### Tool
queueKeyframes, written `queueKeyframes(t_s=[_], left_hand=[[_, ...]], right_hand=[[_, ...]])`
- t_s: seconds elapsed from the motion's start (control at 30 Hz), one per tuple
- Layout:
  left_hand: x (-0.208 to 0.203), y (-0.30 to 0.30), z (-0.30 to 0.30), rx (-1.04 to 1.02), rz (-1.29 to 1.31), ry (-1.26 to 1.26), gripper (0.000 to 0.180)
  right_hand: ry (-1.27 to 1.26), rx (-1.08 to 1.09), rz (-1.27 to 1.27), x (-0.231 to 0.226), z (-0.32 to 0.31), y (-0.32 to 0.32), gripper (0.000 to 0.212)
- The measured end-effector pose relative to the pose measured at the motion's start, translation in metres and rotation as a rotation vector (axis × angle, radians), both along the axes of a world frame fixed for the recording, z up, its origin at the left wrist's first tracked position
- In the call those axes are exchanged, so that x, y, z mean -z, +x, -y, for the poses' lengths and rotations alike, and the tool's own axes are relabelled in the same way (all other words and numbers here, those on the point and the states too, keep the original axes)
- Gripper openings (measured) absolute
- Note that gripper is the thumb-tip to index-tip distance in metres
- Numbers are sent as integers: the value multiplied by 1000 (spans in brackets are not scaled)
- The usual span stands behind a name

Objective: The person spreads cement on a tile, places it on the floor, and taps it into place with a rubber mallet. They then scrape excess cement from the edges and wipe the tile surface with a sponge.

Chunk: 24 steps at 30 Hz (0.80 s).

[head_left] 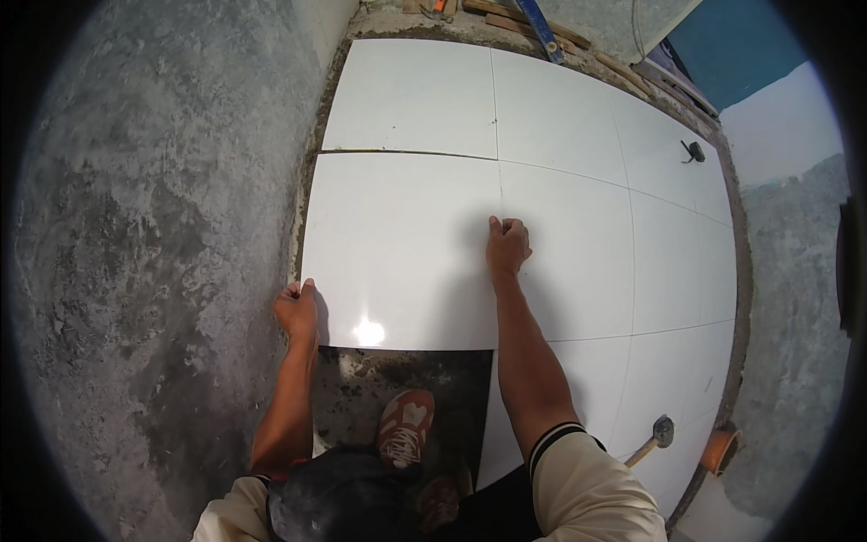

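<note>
On the mortar floor (379, 388), both hands' grips clamp the white tile (397, 244): left hand (297, 309), right hand (508, 246).

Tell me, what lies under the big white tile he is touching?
Below the white tile near edge, dark wet mortar bed shows. Whatever lies directly beneath is covered.

Both bare forearms come up from the lower edge, stretched forward and nearly straight. The left hand (297, 310) sits lower and further left, its fingers curled over with the thumb out to the side. The right hand (508, 246) reaches higher, closed into a loose fist with knuckles up, the wrist straight. Rolled pale sleeves end above the elbows.
</note>
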<state>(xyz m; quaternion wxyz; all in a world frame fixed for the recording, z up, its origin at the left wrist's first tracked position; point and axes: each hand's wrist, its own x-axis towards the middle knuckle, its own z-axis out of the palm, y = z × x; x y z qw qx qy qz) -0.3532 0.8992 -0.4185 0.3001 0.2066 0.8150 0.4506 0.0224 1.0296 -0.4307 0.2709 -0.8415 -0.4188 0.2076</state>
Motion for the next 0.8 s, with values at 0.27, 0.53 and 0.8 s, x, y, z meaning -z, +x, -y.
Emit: queueKeyframes(t_s=[0.27,0.53,0.8], left_hand=[[21,-24,-5,-13,-111,-72,20],[10,-4,-13,-54,-132,-105,34],[28,-9,-20,-25,-276,-202,41]], right_hand=[[35,-8,149,13,-13,-17,33],[94,18,84,15,-5,-12,31],[63,43,-17,12,-10,-8,31]])
